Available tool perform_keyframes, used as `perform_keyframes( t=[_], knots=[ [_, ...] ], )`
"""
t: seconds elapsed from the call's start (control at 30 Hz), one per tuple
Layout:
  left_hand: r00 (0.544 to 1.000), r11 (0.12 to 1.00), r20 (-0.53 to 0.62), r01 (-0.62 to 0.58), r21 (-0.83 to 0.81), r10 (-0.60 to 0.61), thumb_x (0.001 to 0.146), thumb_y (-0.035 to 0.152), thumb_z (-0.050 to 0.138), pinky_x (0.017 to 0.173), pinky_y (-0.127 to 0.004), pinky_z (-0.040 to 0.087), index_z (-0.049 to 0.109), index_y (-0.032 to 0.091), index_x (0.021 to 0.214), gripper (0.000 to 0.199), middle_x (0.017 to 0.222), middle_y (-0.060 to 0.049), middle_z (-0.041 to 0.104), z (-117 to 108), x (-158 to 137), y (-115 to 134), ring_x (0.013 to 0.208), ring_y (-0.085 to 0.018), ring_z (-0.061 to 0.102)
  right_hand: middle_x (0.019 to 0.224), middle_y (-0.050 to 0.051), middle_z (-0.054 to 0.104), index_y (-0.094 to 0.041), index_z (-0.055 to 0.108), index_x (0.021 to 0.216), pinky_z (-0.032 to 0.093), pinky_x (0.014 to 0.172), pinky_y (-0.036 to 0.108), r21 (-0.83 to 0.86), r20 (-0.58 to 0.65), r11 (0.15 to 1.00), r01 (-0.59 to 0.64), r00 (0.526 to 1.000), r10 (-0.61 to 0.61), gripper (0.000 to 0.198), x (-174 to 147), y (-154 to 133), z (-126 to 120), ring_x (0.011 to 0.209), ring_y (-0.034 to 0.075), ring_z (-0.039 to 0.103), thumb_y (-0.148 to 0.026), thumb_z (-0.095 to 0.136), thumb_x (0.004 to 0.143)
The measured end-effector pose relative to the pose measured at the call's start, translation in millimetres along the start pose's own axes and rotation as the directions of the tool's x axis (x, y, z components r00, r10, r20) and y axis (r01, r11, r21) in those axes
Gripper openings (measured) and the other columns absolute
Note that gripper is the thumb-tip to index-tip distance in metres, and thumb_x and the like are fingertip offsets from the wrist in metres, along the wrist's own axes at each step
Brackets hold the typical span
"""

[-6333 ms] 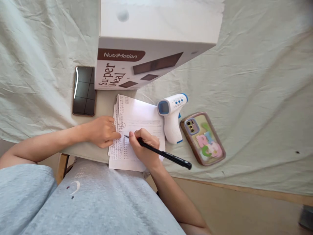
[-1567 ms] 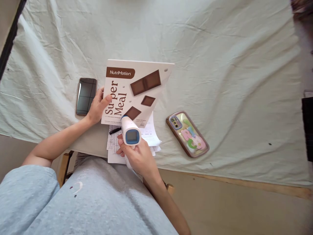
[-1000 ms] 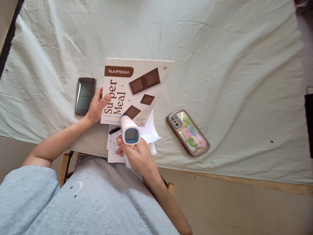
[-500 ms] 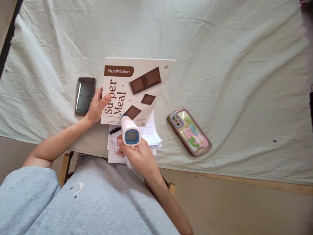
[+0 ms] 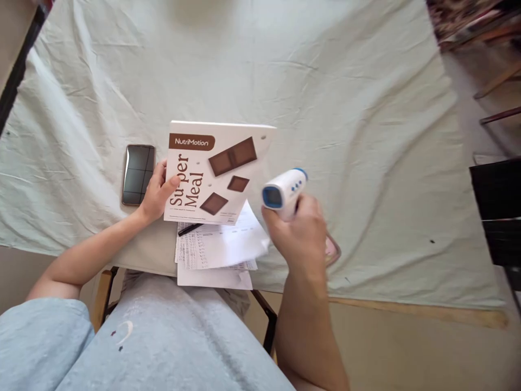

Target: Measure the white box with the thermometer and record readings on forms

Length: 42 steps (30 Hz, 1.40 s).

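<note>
My left hand grips the left edge of a white and brown box printed "NutriMotion Super Meal", thumb on its front face. The box is held above the table, partly over a stack of printed papers. A black pen lies on the papers, one end hidden by the box. To the right of the box, my right hand is wrapped round a white and blue infrared thermometer. Its small screen faces me and its blue tip points up and right. My right hand covers most of a phone in a patterned case.
A black phone lies screen up left of my left hand. A wrinkled pale cloth covers the table, whose front edge runs near my body. Dark furniture stands beyond the right side, with a chair under me.
My right hand has carried the thermometer from the box's lower edge to the right, over the patterned phone. The papers are more exposed. The view has shifted somewhat; my left hand still holds the box.
</note>
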<state>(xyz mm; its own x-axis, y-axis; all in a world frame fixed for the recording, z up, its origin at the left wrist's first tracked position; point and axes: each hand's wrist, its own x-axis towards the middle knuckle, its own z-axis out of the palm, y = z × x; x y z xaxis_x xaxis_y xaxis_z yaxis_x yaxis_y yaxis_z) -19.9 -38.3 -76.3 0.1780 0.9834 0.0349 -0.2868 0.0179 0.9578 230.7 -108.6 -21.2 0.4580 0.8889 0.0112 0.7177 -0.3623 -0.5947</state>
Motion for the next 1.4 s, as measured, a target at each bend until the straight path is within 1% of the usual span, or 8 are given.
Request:
perform_keyframes(
  t=[0.13,0.3,0.5,0.67,0.77,1.0,1.23,1.4],
  knots=[
    [1.000,1.000,-0.007,-0.005,-0.001,0.005,0.071,0.065,0.071,0.087,-0.036,0.054,0.052,0.024,0.117,0.064,0.115,-0.006,0.063,0,0,2,0.107,-0.023,0.062,0.103,0.018,0.058,-0.013,0.055,0.110,0.046,0.083,0.047,-0.275,0.082,0.960,0.054,0.996,-0.033,0.041,17,-3,20,0.098,0.034,0.056,-0.035,0.055,0.075],
    [1.000,0.999,-0.008,-0.011,0.041,0.011,0.073,0.065,0.068,0.088,-0.035,0.053,0.051,0.023,0.115,0.062,0.115,-0.006,0.063,0,-2,6,0.107,-0.023,0.062,0.111,0.021,0.059,-0.010,0.051,0.126,0.045,0.086,0.046,-0.268,0.121,0.948,0.170,0.982,-0.142,0.053,22,2,35,0.103,0.035,0.055,-0.036,0.055,0.080],
    [1.000,0.998,0.005,-0.030,0.051,0.030,0.076,0.063,0.066,0.084,-0.034,0.055,0.049,0.023,0.115,0.058,0.111,-0.006,0.066,2,-3,9,0.105,-0.022,0.065,0.108,0.019,0.060,-0.014,0.055,0.123,0.045,0.087,0.045,-0.218,0.056,0.903,0.370,0.929,-0.367,0.039,10,2,21,0.102,0.032,0.055,-0.031,0.050,0.088],
    [1.000,1.000,-0.003,0.021,0.017,-0.021,0.073,0.063,0.070,0.082,-0.034,0.057,0.049,0.022,0.114,0.062,0.113,-0.008,0.066,2,-2,12,0.103,-0.023,0.066,0.090,0.008,0.065,-0.020,0.064,0.094,0.041,0.065,0.030,-0.147,0.520,0.805,0.575,0.737,-0.432,0.018,-1,-13,6,0.078,0.022,0.060,-0.017,0.048,0.088],
    [0.999,0.999,0.030,0.019,0.037,-0.020,0.071,0.061,0.073,0.078,-0.033,0.058,0.048,0.021,0.114,0.064,0.109,-0.008,0.067,1,1,18,0.099,-0.023,0.068,0.096,0.009,0.067,-0.018,0.063,0.092,0.037,0.061,0.029,-0.220,0.636,0.744,0.631,0.671,-0.381,0.019,-1,-17,9,0.084,0.022,0.061,-0.013,0.045,0.089],
    [0.985,0.984,0.058,-0.168,0.068,0.164,0.059,0.052,0.084,0.091,-0.040,0.054,0.047,0.029,0.118,0.074,0.111,-0.003,0.062,-6,34,36,0.112,-0.027,0.062,0.092,0.009,0.067,-0.019,0.065,0.093,0.036,0.062,0.029,-0.234,0.636,0.653,0.720,0.622,-0.457,0.023,-7,-10,17,0.081,0.021,0.061,-0.013,0.043,0.092],
    [0.993,0.991,-0.011,-0.117,0.057,0.118,0.065,0.018,0.075,0.098,-0.048,0.048,0.050,0.029,0.114,0.056,0.102,0.000,0.056,-32,82,37,0.125,-0.030,0.051,0.088,0.008,0.068,-0.020,0.064,0.089,0.036,0.062,0.029,-0.248,0.640,0.586,0.771,0.584,-0.498,0.021,-9,-8,15,0.076,0.020,0.061,-0.012,0.045,0.090],
    [0.991,0.985,0.039,-0.132,0.115,0.129,0.060,0.016,0.075,0.099,-0.048,0.047,0.050,0.026,0.112,0.058,0.103,-0.001,0.057,-43,85,22,0.127,-0.031,0.048,0.083,0.008,0.068,-0.017,0.063,0.087,0.036,0.062,0.029,-0.215,0.639,0.527,0.822,0.527,-0.561,0.020,-5,-5,19,0.079,0.020,0.063,-0.008,0.045,0.085]
  ],
)
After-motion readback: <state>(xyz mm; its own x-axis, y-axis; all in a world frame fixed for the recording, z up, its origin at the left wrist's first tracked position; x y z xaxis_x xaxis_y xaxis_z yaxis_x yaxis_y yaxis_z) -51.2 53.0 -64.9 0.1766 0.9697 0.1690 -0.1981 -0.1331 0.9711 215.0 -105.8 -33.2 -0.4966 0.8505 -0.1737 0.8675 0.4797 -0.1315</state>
